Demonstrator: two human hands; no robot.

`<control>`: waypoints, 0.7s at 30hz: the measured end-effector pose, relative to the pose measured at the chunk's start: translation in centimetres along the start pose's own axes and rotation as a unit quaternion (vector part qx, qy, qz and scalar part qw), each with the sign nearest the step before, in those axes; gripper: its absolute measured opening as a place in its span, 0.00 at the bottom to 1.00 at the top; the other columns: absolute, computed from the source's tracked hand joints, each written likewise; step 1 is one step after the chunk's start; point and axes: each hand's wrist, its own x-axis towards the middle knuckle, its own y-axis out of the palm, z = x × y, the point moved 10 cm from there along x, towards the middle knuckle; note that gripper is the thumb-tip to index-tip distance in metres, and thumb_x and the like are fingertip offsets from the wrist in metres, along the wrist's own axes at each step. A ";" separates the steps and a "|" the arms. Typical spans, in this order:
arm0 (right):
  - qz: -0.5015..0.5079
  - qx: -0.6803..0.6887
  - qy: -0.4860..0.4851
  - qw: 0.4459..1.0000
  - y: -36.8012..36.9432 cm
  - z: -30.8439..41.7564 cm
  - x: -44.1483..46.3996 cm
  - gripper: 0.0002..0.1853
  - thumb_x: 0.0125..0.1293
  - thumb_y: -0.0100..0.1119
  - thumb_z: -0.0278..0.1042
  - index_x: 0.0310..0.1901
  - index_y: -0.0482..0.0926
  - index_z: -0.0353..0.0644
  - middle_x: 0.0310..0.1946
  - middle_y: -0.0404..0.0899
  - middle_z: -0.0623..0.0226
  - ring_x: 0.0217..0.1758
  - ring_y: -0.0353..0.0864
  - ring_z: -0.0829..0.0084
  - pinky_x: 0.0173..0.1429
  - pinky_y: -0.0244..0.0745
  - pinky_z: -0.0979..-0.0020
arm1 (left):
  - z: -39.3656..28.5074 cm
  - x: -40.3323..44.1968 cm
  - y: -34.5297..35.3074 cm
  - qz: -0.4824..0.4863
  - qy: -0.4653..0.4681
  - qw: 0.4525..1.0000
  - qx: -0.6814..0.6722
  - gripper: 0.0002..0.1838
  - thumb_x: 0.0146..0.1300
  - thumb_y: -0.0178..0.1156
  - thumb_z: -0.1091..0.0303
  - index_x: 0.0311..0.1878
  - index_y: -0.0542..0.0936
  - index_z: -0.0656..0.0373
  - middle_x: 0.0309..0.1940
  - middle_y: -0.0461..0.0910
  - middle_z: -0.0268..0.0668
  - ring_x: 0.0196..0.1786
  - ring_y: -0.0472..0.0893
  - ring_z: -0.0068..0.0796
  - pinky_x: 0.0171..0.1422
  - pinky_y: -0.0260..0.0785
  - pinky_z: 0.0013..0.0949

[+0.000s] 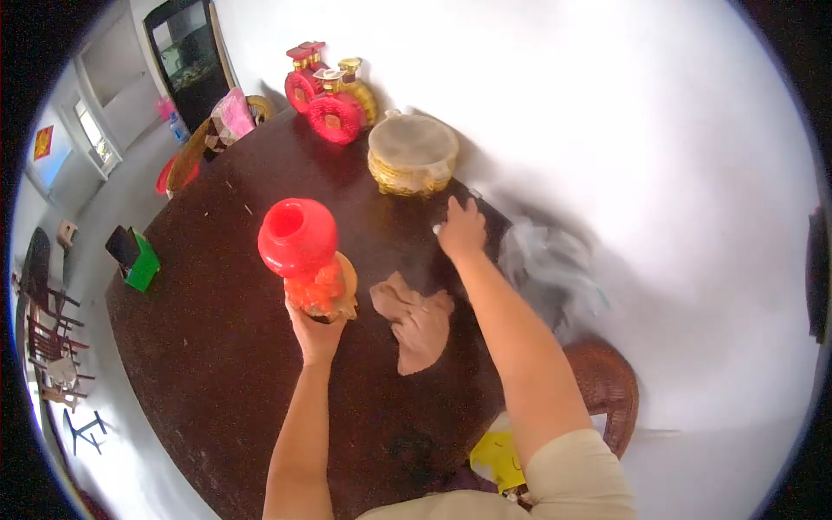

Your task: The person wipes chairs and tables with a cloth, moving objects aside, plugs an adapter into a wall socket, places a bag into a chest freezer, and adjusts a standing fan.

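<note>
My left hand (317, 335) is closed around the lower part of a red vase-like ornament (299, 236). It has a glossy round top with an open mouth, an orange-red sculpted middle and a gold-coloured base, and it leans a little. Over the dark table (208, 347), my right hand (464, 229) reaches toward the far right edge with its fingers apart. A small white spot shows by its thumb, too small to name. Between my arms lies a crumpled brown cloth (416, 325). Just beyond my right hand stands a round gold container with a cloudy lid (414, 143).
Red round bottles (334, 117) and a gold one stand at the table's back by the white wall. A green box (139, 260) is at the left edge. Clear plastic (546, 260) lies at the right, above a brown wicker chair (607, 381). More chairs stand far left.
</note>
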 end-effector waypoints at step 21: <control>0.260 -0.009 -0.188 0.947 -6.6 -1.7 -19.2 0.25 0.50 0.63 0.26 0.50 0.64 0.39 0.42 0.71 0.48 0.40 0.80 0.49 0.42 0.79 0.54 | -0.3 0.1 -0.2 -0.038 0.006 0.999 0.016 0.52 0.35 0.75 0.75 0.66 0.58 0.59 0.59 0.67 0.45 0.64 0.67 0.45 0.69 0.59 0.42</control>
